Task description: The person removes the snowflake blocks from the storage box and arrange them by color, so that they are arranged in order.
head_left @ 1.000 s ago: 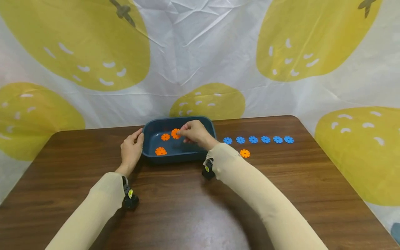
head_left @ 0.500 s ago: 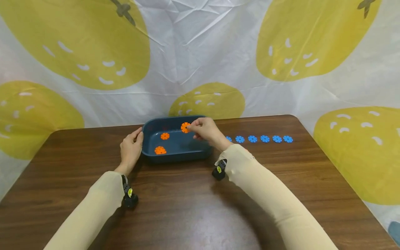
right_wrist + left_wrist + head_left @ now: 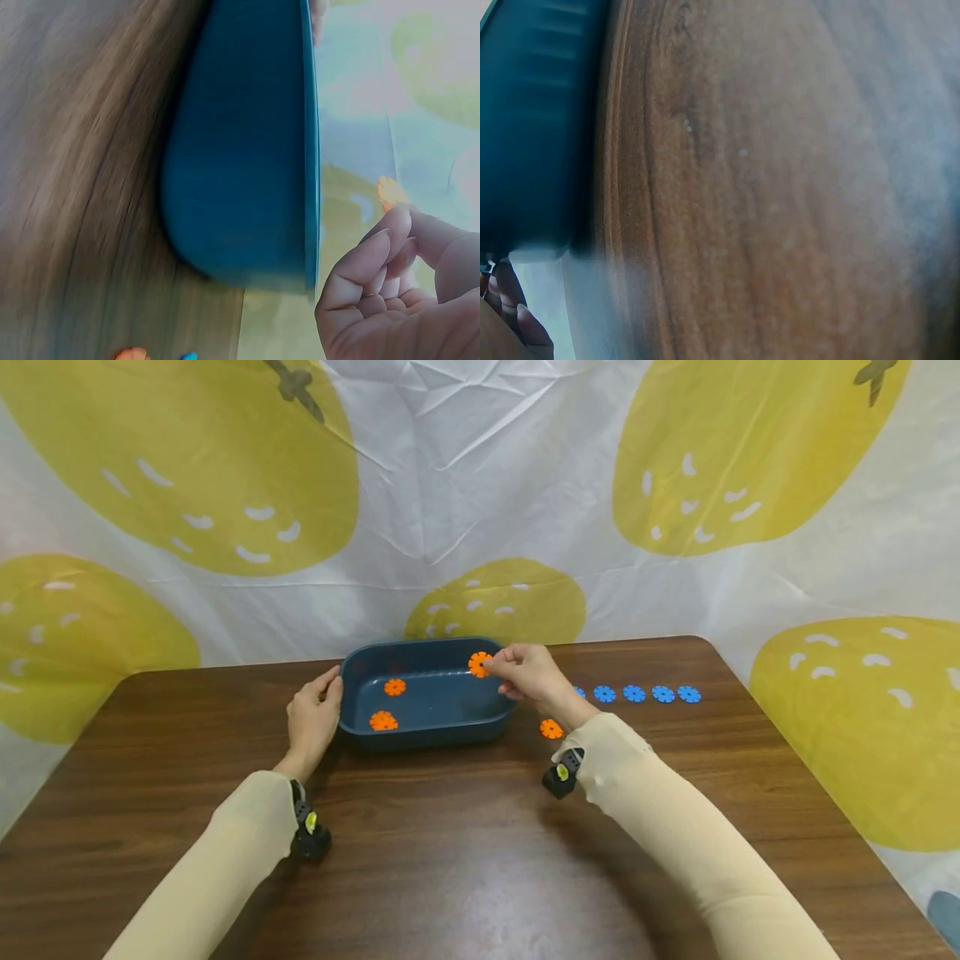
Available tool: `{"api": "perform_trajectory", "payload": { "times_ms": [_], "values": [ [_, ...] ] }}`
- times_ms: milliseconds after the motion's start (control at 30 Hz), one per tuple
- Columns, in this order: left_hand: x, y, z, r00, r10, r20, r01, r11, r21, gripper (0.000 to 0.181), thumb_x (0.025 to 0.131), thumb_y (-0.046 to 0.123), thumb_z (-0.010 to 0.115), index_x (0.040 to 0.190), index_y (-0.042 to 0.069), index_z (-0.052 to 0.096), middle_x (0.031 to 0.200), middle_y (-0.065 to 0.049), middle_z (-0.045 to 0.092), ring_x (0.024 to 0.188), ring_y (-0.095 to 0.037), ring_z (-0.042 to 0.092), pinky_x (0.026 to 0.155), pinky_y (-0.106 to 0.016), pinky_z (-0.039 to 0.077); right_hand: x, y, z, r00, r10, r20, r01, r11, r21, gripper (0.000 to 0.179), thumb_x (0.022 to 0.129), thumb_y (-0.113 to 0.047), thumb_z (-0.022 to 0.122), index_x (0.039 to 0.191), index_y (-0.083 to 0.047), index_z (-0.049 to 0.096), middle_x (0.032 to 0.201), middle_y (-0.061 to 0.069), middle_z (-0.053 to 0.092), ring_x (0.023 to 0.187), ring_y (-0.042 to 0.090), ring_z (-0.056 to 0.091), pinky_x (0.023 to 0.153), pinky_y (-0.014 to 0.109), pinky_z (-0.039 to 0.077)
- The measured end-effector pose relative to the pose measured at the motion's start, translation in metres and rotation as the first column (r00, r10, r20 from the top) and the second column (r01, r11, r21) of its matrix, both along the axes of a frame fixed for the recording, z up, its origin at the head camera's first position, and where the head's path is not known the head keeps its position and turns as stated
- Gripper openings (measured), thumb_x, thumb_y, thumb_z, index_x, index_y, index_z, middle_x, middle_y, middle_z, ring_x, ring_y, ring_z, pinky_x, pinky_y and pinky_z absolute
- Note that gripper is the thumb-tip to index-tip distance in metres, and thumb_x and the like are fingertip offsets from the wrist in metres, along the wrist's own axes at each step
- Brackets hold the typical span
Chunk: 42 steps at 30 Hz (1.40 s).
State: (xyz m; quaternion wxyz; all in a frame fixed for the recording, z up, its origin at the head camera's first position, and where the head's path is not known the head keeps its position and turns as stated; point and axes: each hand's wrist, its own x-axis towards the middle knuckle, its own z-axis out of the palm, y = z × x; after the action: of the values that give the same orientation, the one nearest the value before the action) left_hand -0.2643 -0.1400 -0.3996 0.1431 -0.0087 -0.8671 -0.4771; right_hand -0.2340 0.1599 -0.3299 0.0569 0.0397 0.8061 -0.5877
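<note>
My right hand [image 3: 532, 677] pinches an orange notched building disc [image 3: 480, 664] between thumb and fingers, above the right end of a dark blue plastic basin [image 3: 431, 739]. In the right wrist view the pinched disc [image 3: 389, 193] stands above the rim. My left hand [image 3: 311, 718] holds the basin's left end at the rim. Inside the basin lie one orange disc [image 3: 394, 687] and, near the front wall, orange discs [image 3: 383, 721] that seem to overlap. Another orange disc [image 3: 551, 729] lies on the table beside my right wrist.
Right of the basin, several blue discs [image 3: 633, 694] lie in a row on the brown wooden table [image 3: 435, 852]; my right hand and wrist hide the row's left end. A white curtain with yellow fruit prints [image 3: 495, 602] hangs behind the table's back edge.
My right hand has lifted the orange disc from inside the basin and carried it rightward to the basin's right end. My left hand has stayed at the left end.
</note>
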Motion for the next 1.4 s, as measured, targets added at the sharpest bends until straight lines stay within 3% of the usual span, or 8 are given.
{"api": "perform_trajectory", "payload": {
  "times_ms": [200,467,633,833,1133,1400],
  "values": [
    [0.0,0.0,-0.001,1.0,-0.005,0.005,0.005,1.0,0.002,0.039,0.098,0.027,0.048,0.132,0.009,0.056,0.122,-0.02,0.06,0.112,-0.035,0.054,0.097,-0.049,0.04,0.008,0.02,-0.001,0.999,-0.032,0.028,0.032,0.999,-0.016,0.021,0.092,-0.02,0.061,0.098,-0.001,0.06,0.065,-0.003,0.057,0.051,0.007,0.053,0.05,0.017,0.045],
    [0.001,-0.001,-0.001,1.0,-0.003,0.003,0.003,1.0,-0.005,0.039,0.099,0.027,0.047,0.132,0.008,0.056,0.124,-0.02,0.059,0.114,-0.036,0.053,0.098,-0.049,0.039,0.018,0.05,-0.007,0.998,-0.036,0.045,0.036,0.999,0.011,0.026,0.093,-0.023,0.059,0.104,0.001,0.058,0.072,-0.003,0.058,0.055,0.006,0.054,0.057,0.02,0.049],
    [0.001,-0.001,0.0,1.0,-0.007,0.007,0.007,1.0,-0.001,0.04,0.099,0.028,0.046,0.132,0.009,0.056,0.123,-0.021,0.059,0.113,-0.036,0.054,0.097,-0.049,0.039,0.025,0.069,-0.01,0.997,-0.048,0.068,0.047,0.999,0.015,0.03,0.095,-0.025,0.056,0.108,0.002,0.056,0.087,0.002,0.058,0.057,0.005,0.055,0.058,0.019,0.05],
    [0.0,-0.001,0.0,1.0,-0.001,0.001,0.001,1.0,0.002,0.039,0.098,0.027,0.047,0.132,0.009,0.057,0.121,-0.021,0.06,0.112,-0.036,0.054,0.097,-0.049,0.039,0.032,0.093,-0.015,0.993,-0.081,0.087,0.079,0.996,0.03,0.031,0.096,-0.023,0.055,0.109,0.005,0.054,0.075,-0.004,0.056,0.054,0.002,0.053,0.054,0.017,0.049],
    [-0.001,0.0,0.001,1.0,-0.004,-0.004,0.004,1.0,0.002,0.039,0.098,0.027,0.047,0.131,0.008,0.057,0.119,-0.021,0.061,0.11,-0.036,0.055,0.096,-0.049,0.039,0.047,0.13,-0.024,0.987,-0.105,0.125,0.099,0.994,0.047,0.03,0.096,-0.023,0.054,0.106,0.005,0.052,0.069,-0.008,0.056,0.052,0.0,0.053,0.054,0.016,0.049],
    [-0.001,-0.001,-0.001,1.0,0.005,-0.002,-0.005,1.0,-0.003,0.039,0.098,0.028,0.048,0.131,0.01,0.057,0.121,-0.02,0.06,0.113,-0.036,0.054,0.098,-0.049,0.039,0.055,0.154,-0.033,0.966,-0.107,0.236,0.086,0.992,0.096,0.031,0.097,-0.024,0.052,0.108,0.005,0.053,0.059,-0.008,0.053,0.05,-0.001,0.053,0.051,0.014,0.047]
  ]
}}
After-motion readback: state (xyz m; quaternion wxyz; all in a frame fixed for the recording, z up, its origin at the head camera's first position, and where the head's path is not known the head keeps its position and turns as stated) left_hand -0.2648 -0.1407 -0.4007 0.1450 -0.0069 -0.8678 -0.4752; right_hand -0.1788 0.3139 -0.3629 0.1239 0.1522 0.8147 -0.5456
